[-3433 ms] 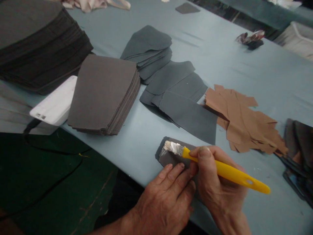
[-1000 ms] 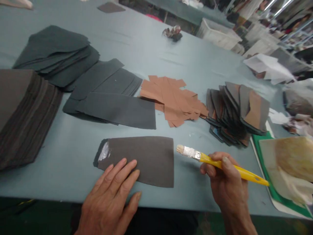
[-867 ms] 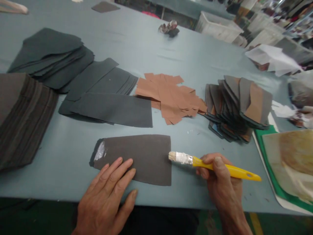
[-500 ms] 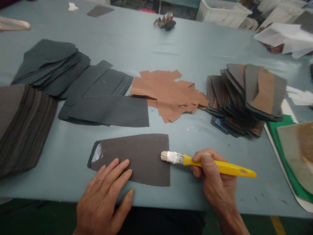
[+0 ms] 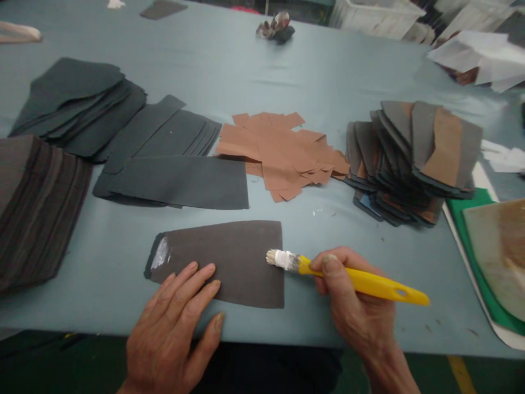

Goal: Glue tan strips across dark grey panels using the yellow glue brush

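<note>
Blue-grey worktable (image 5: 262, 71); your dark grey panel (image 5: 221, 262) lies at six o'clock.
Your left hand (image 5: 170, 334) presses it, fingers spread; your right hand (image 5: 353, 306) pinches a yellow paste brush (image 5: 361, 282), its white-coated bristles at the panel's right edge; tan scraps (image 5: 279, 156) sit at twelve o'clock.

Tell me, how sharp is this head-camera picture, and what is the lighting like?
In the head view, the light looks soft and even, with a pale sheen on the blue-grey table and only faint shadows; the right hand and yellow-handled brush look slightly soft, and the wide lens seems to bend the table's edges.
</note>
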`<state>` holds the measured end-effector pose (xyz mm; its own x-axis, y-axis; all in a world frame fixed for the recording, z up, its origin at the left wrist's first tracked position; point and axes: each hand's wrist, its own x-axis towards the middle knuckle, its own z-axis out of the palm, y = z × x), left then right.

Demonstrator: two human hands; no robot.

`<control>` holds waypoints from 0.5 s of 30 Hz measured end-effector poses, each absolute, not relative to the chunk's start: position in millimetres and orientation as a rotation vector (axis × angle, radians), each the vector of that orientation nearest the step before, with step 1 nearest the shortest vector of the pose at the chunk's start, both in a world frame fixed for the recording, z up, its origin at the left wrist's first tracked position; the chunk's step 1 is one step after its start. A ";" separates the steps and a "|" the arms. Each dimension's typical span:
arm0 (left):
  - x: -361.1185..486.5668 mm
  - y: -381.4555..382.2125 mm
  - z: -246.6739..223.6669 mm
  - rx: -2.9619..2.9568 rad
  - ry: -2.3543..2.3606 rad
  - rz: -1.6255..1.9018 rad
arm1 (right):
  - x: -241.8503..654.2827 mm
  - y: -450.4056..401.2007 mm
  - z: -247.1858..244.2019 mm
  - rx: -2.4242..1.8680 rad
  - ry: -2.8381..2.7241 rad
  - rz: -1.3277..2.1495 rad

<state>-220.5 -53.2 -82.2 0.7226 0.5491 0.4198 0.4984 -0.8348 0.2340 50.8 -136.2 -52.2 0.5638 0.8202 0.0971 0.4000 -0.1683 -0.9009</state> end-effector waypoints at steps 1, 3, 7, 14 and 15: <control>-220.2 -53.3 -82.4 2.814 0.857 0.735 | 51.8 -136.9 -53.1 -1.810 -1.038 0.518; -219.9 -53.7 -83.3 2.803 0.856 0.728 | 54.4 -138.8 -53.4 -1.863 -1.066 0.468; -220.4 -54.5 -85.1 2.797 0.866 0.728 | 54.4 -140.3 -51.7 -1.807 -1.024 0.437; -219.5 -54.8 -85.2 2.800 0.885 0.740 | 57.1 -139.8 -51.6 -1.847 -0.993 0.397; -219.3 -54.9 -85.4 2.799 0.896 0.743 | 57.8 -139.2 -49.4 -1.821 -0.963 0.369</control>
